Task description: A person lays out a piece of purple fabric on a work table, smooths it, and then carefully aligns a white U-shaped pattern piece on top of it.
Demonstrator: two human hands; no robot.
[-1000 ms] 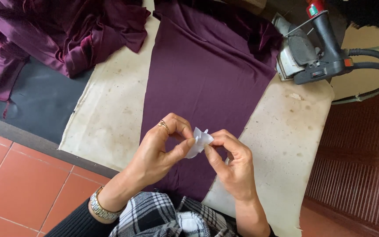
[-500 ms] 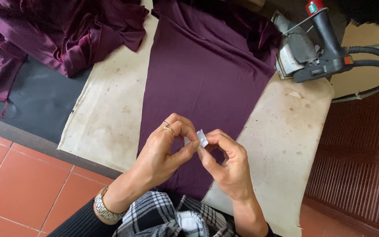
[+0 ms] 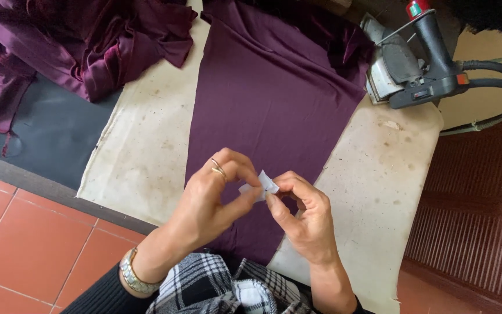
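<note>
Both hands meet over the near end of a flat purple fabric panel (image 3: 274, 104) spread on a stained cream ironing board (image 3: 146, 151). My left hand (image 3: 213, 200), with a ring and a metal wristwatch, pinches one side of a small white label (image 3: 261, 186) between thumb and fingers. My right hand (image 3: 303, 215) pinches the other side of the same white label with its fingertips. The label is folded and partly hidden by my fingers.
A steam iron (image 3: 413, 64) with a black handle and hose rests at the board's far right. A heap of crumpled purple cloth (image 3: 82, 46) lies at the far left on a dark surface (image 3: 47, 139). Red floor tiles (image 3: 24, 244) lie below left; plaid clothing (image 3: 216, 291) is at the bottom.
The white label has been folded and turned between my fingertips; it looks smaller than a second ago. Both hands stay in nearly the same place over the fabric.
</note>
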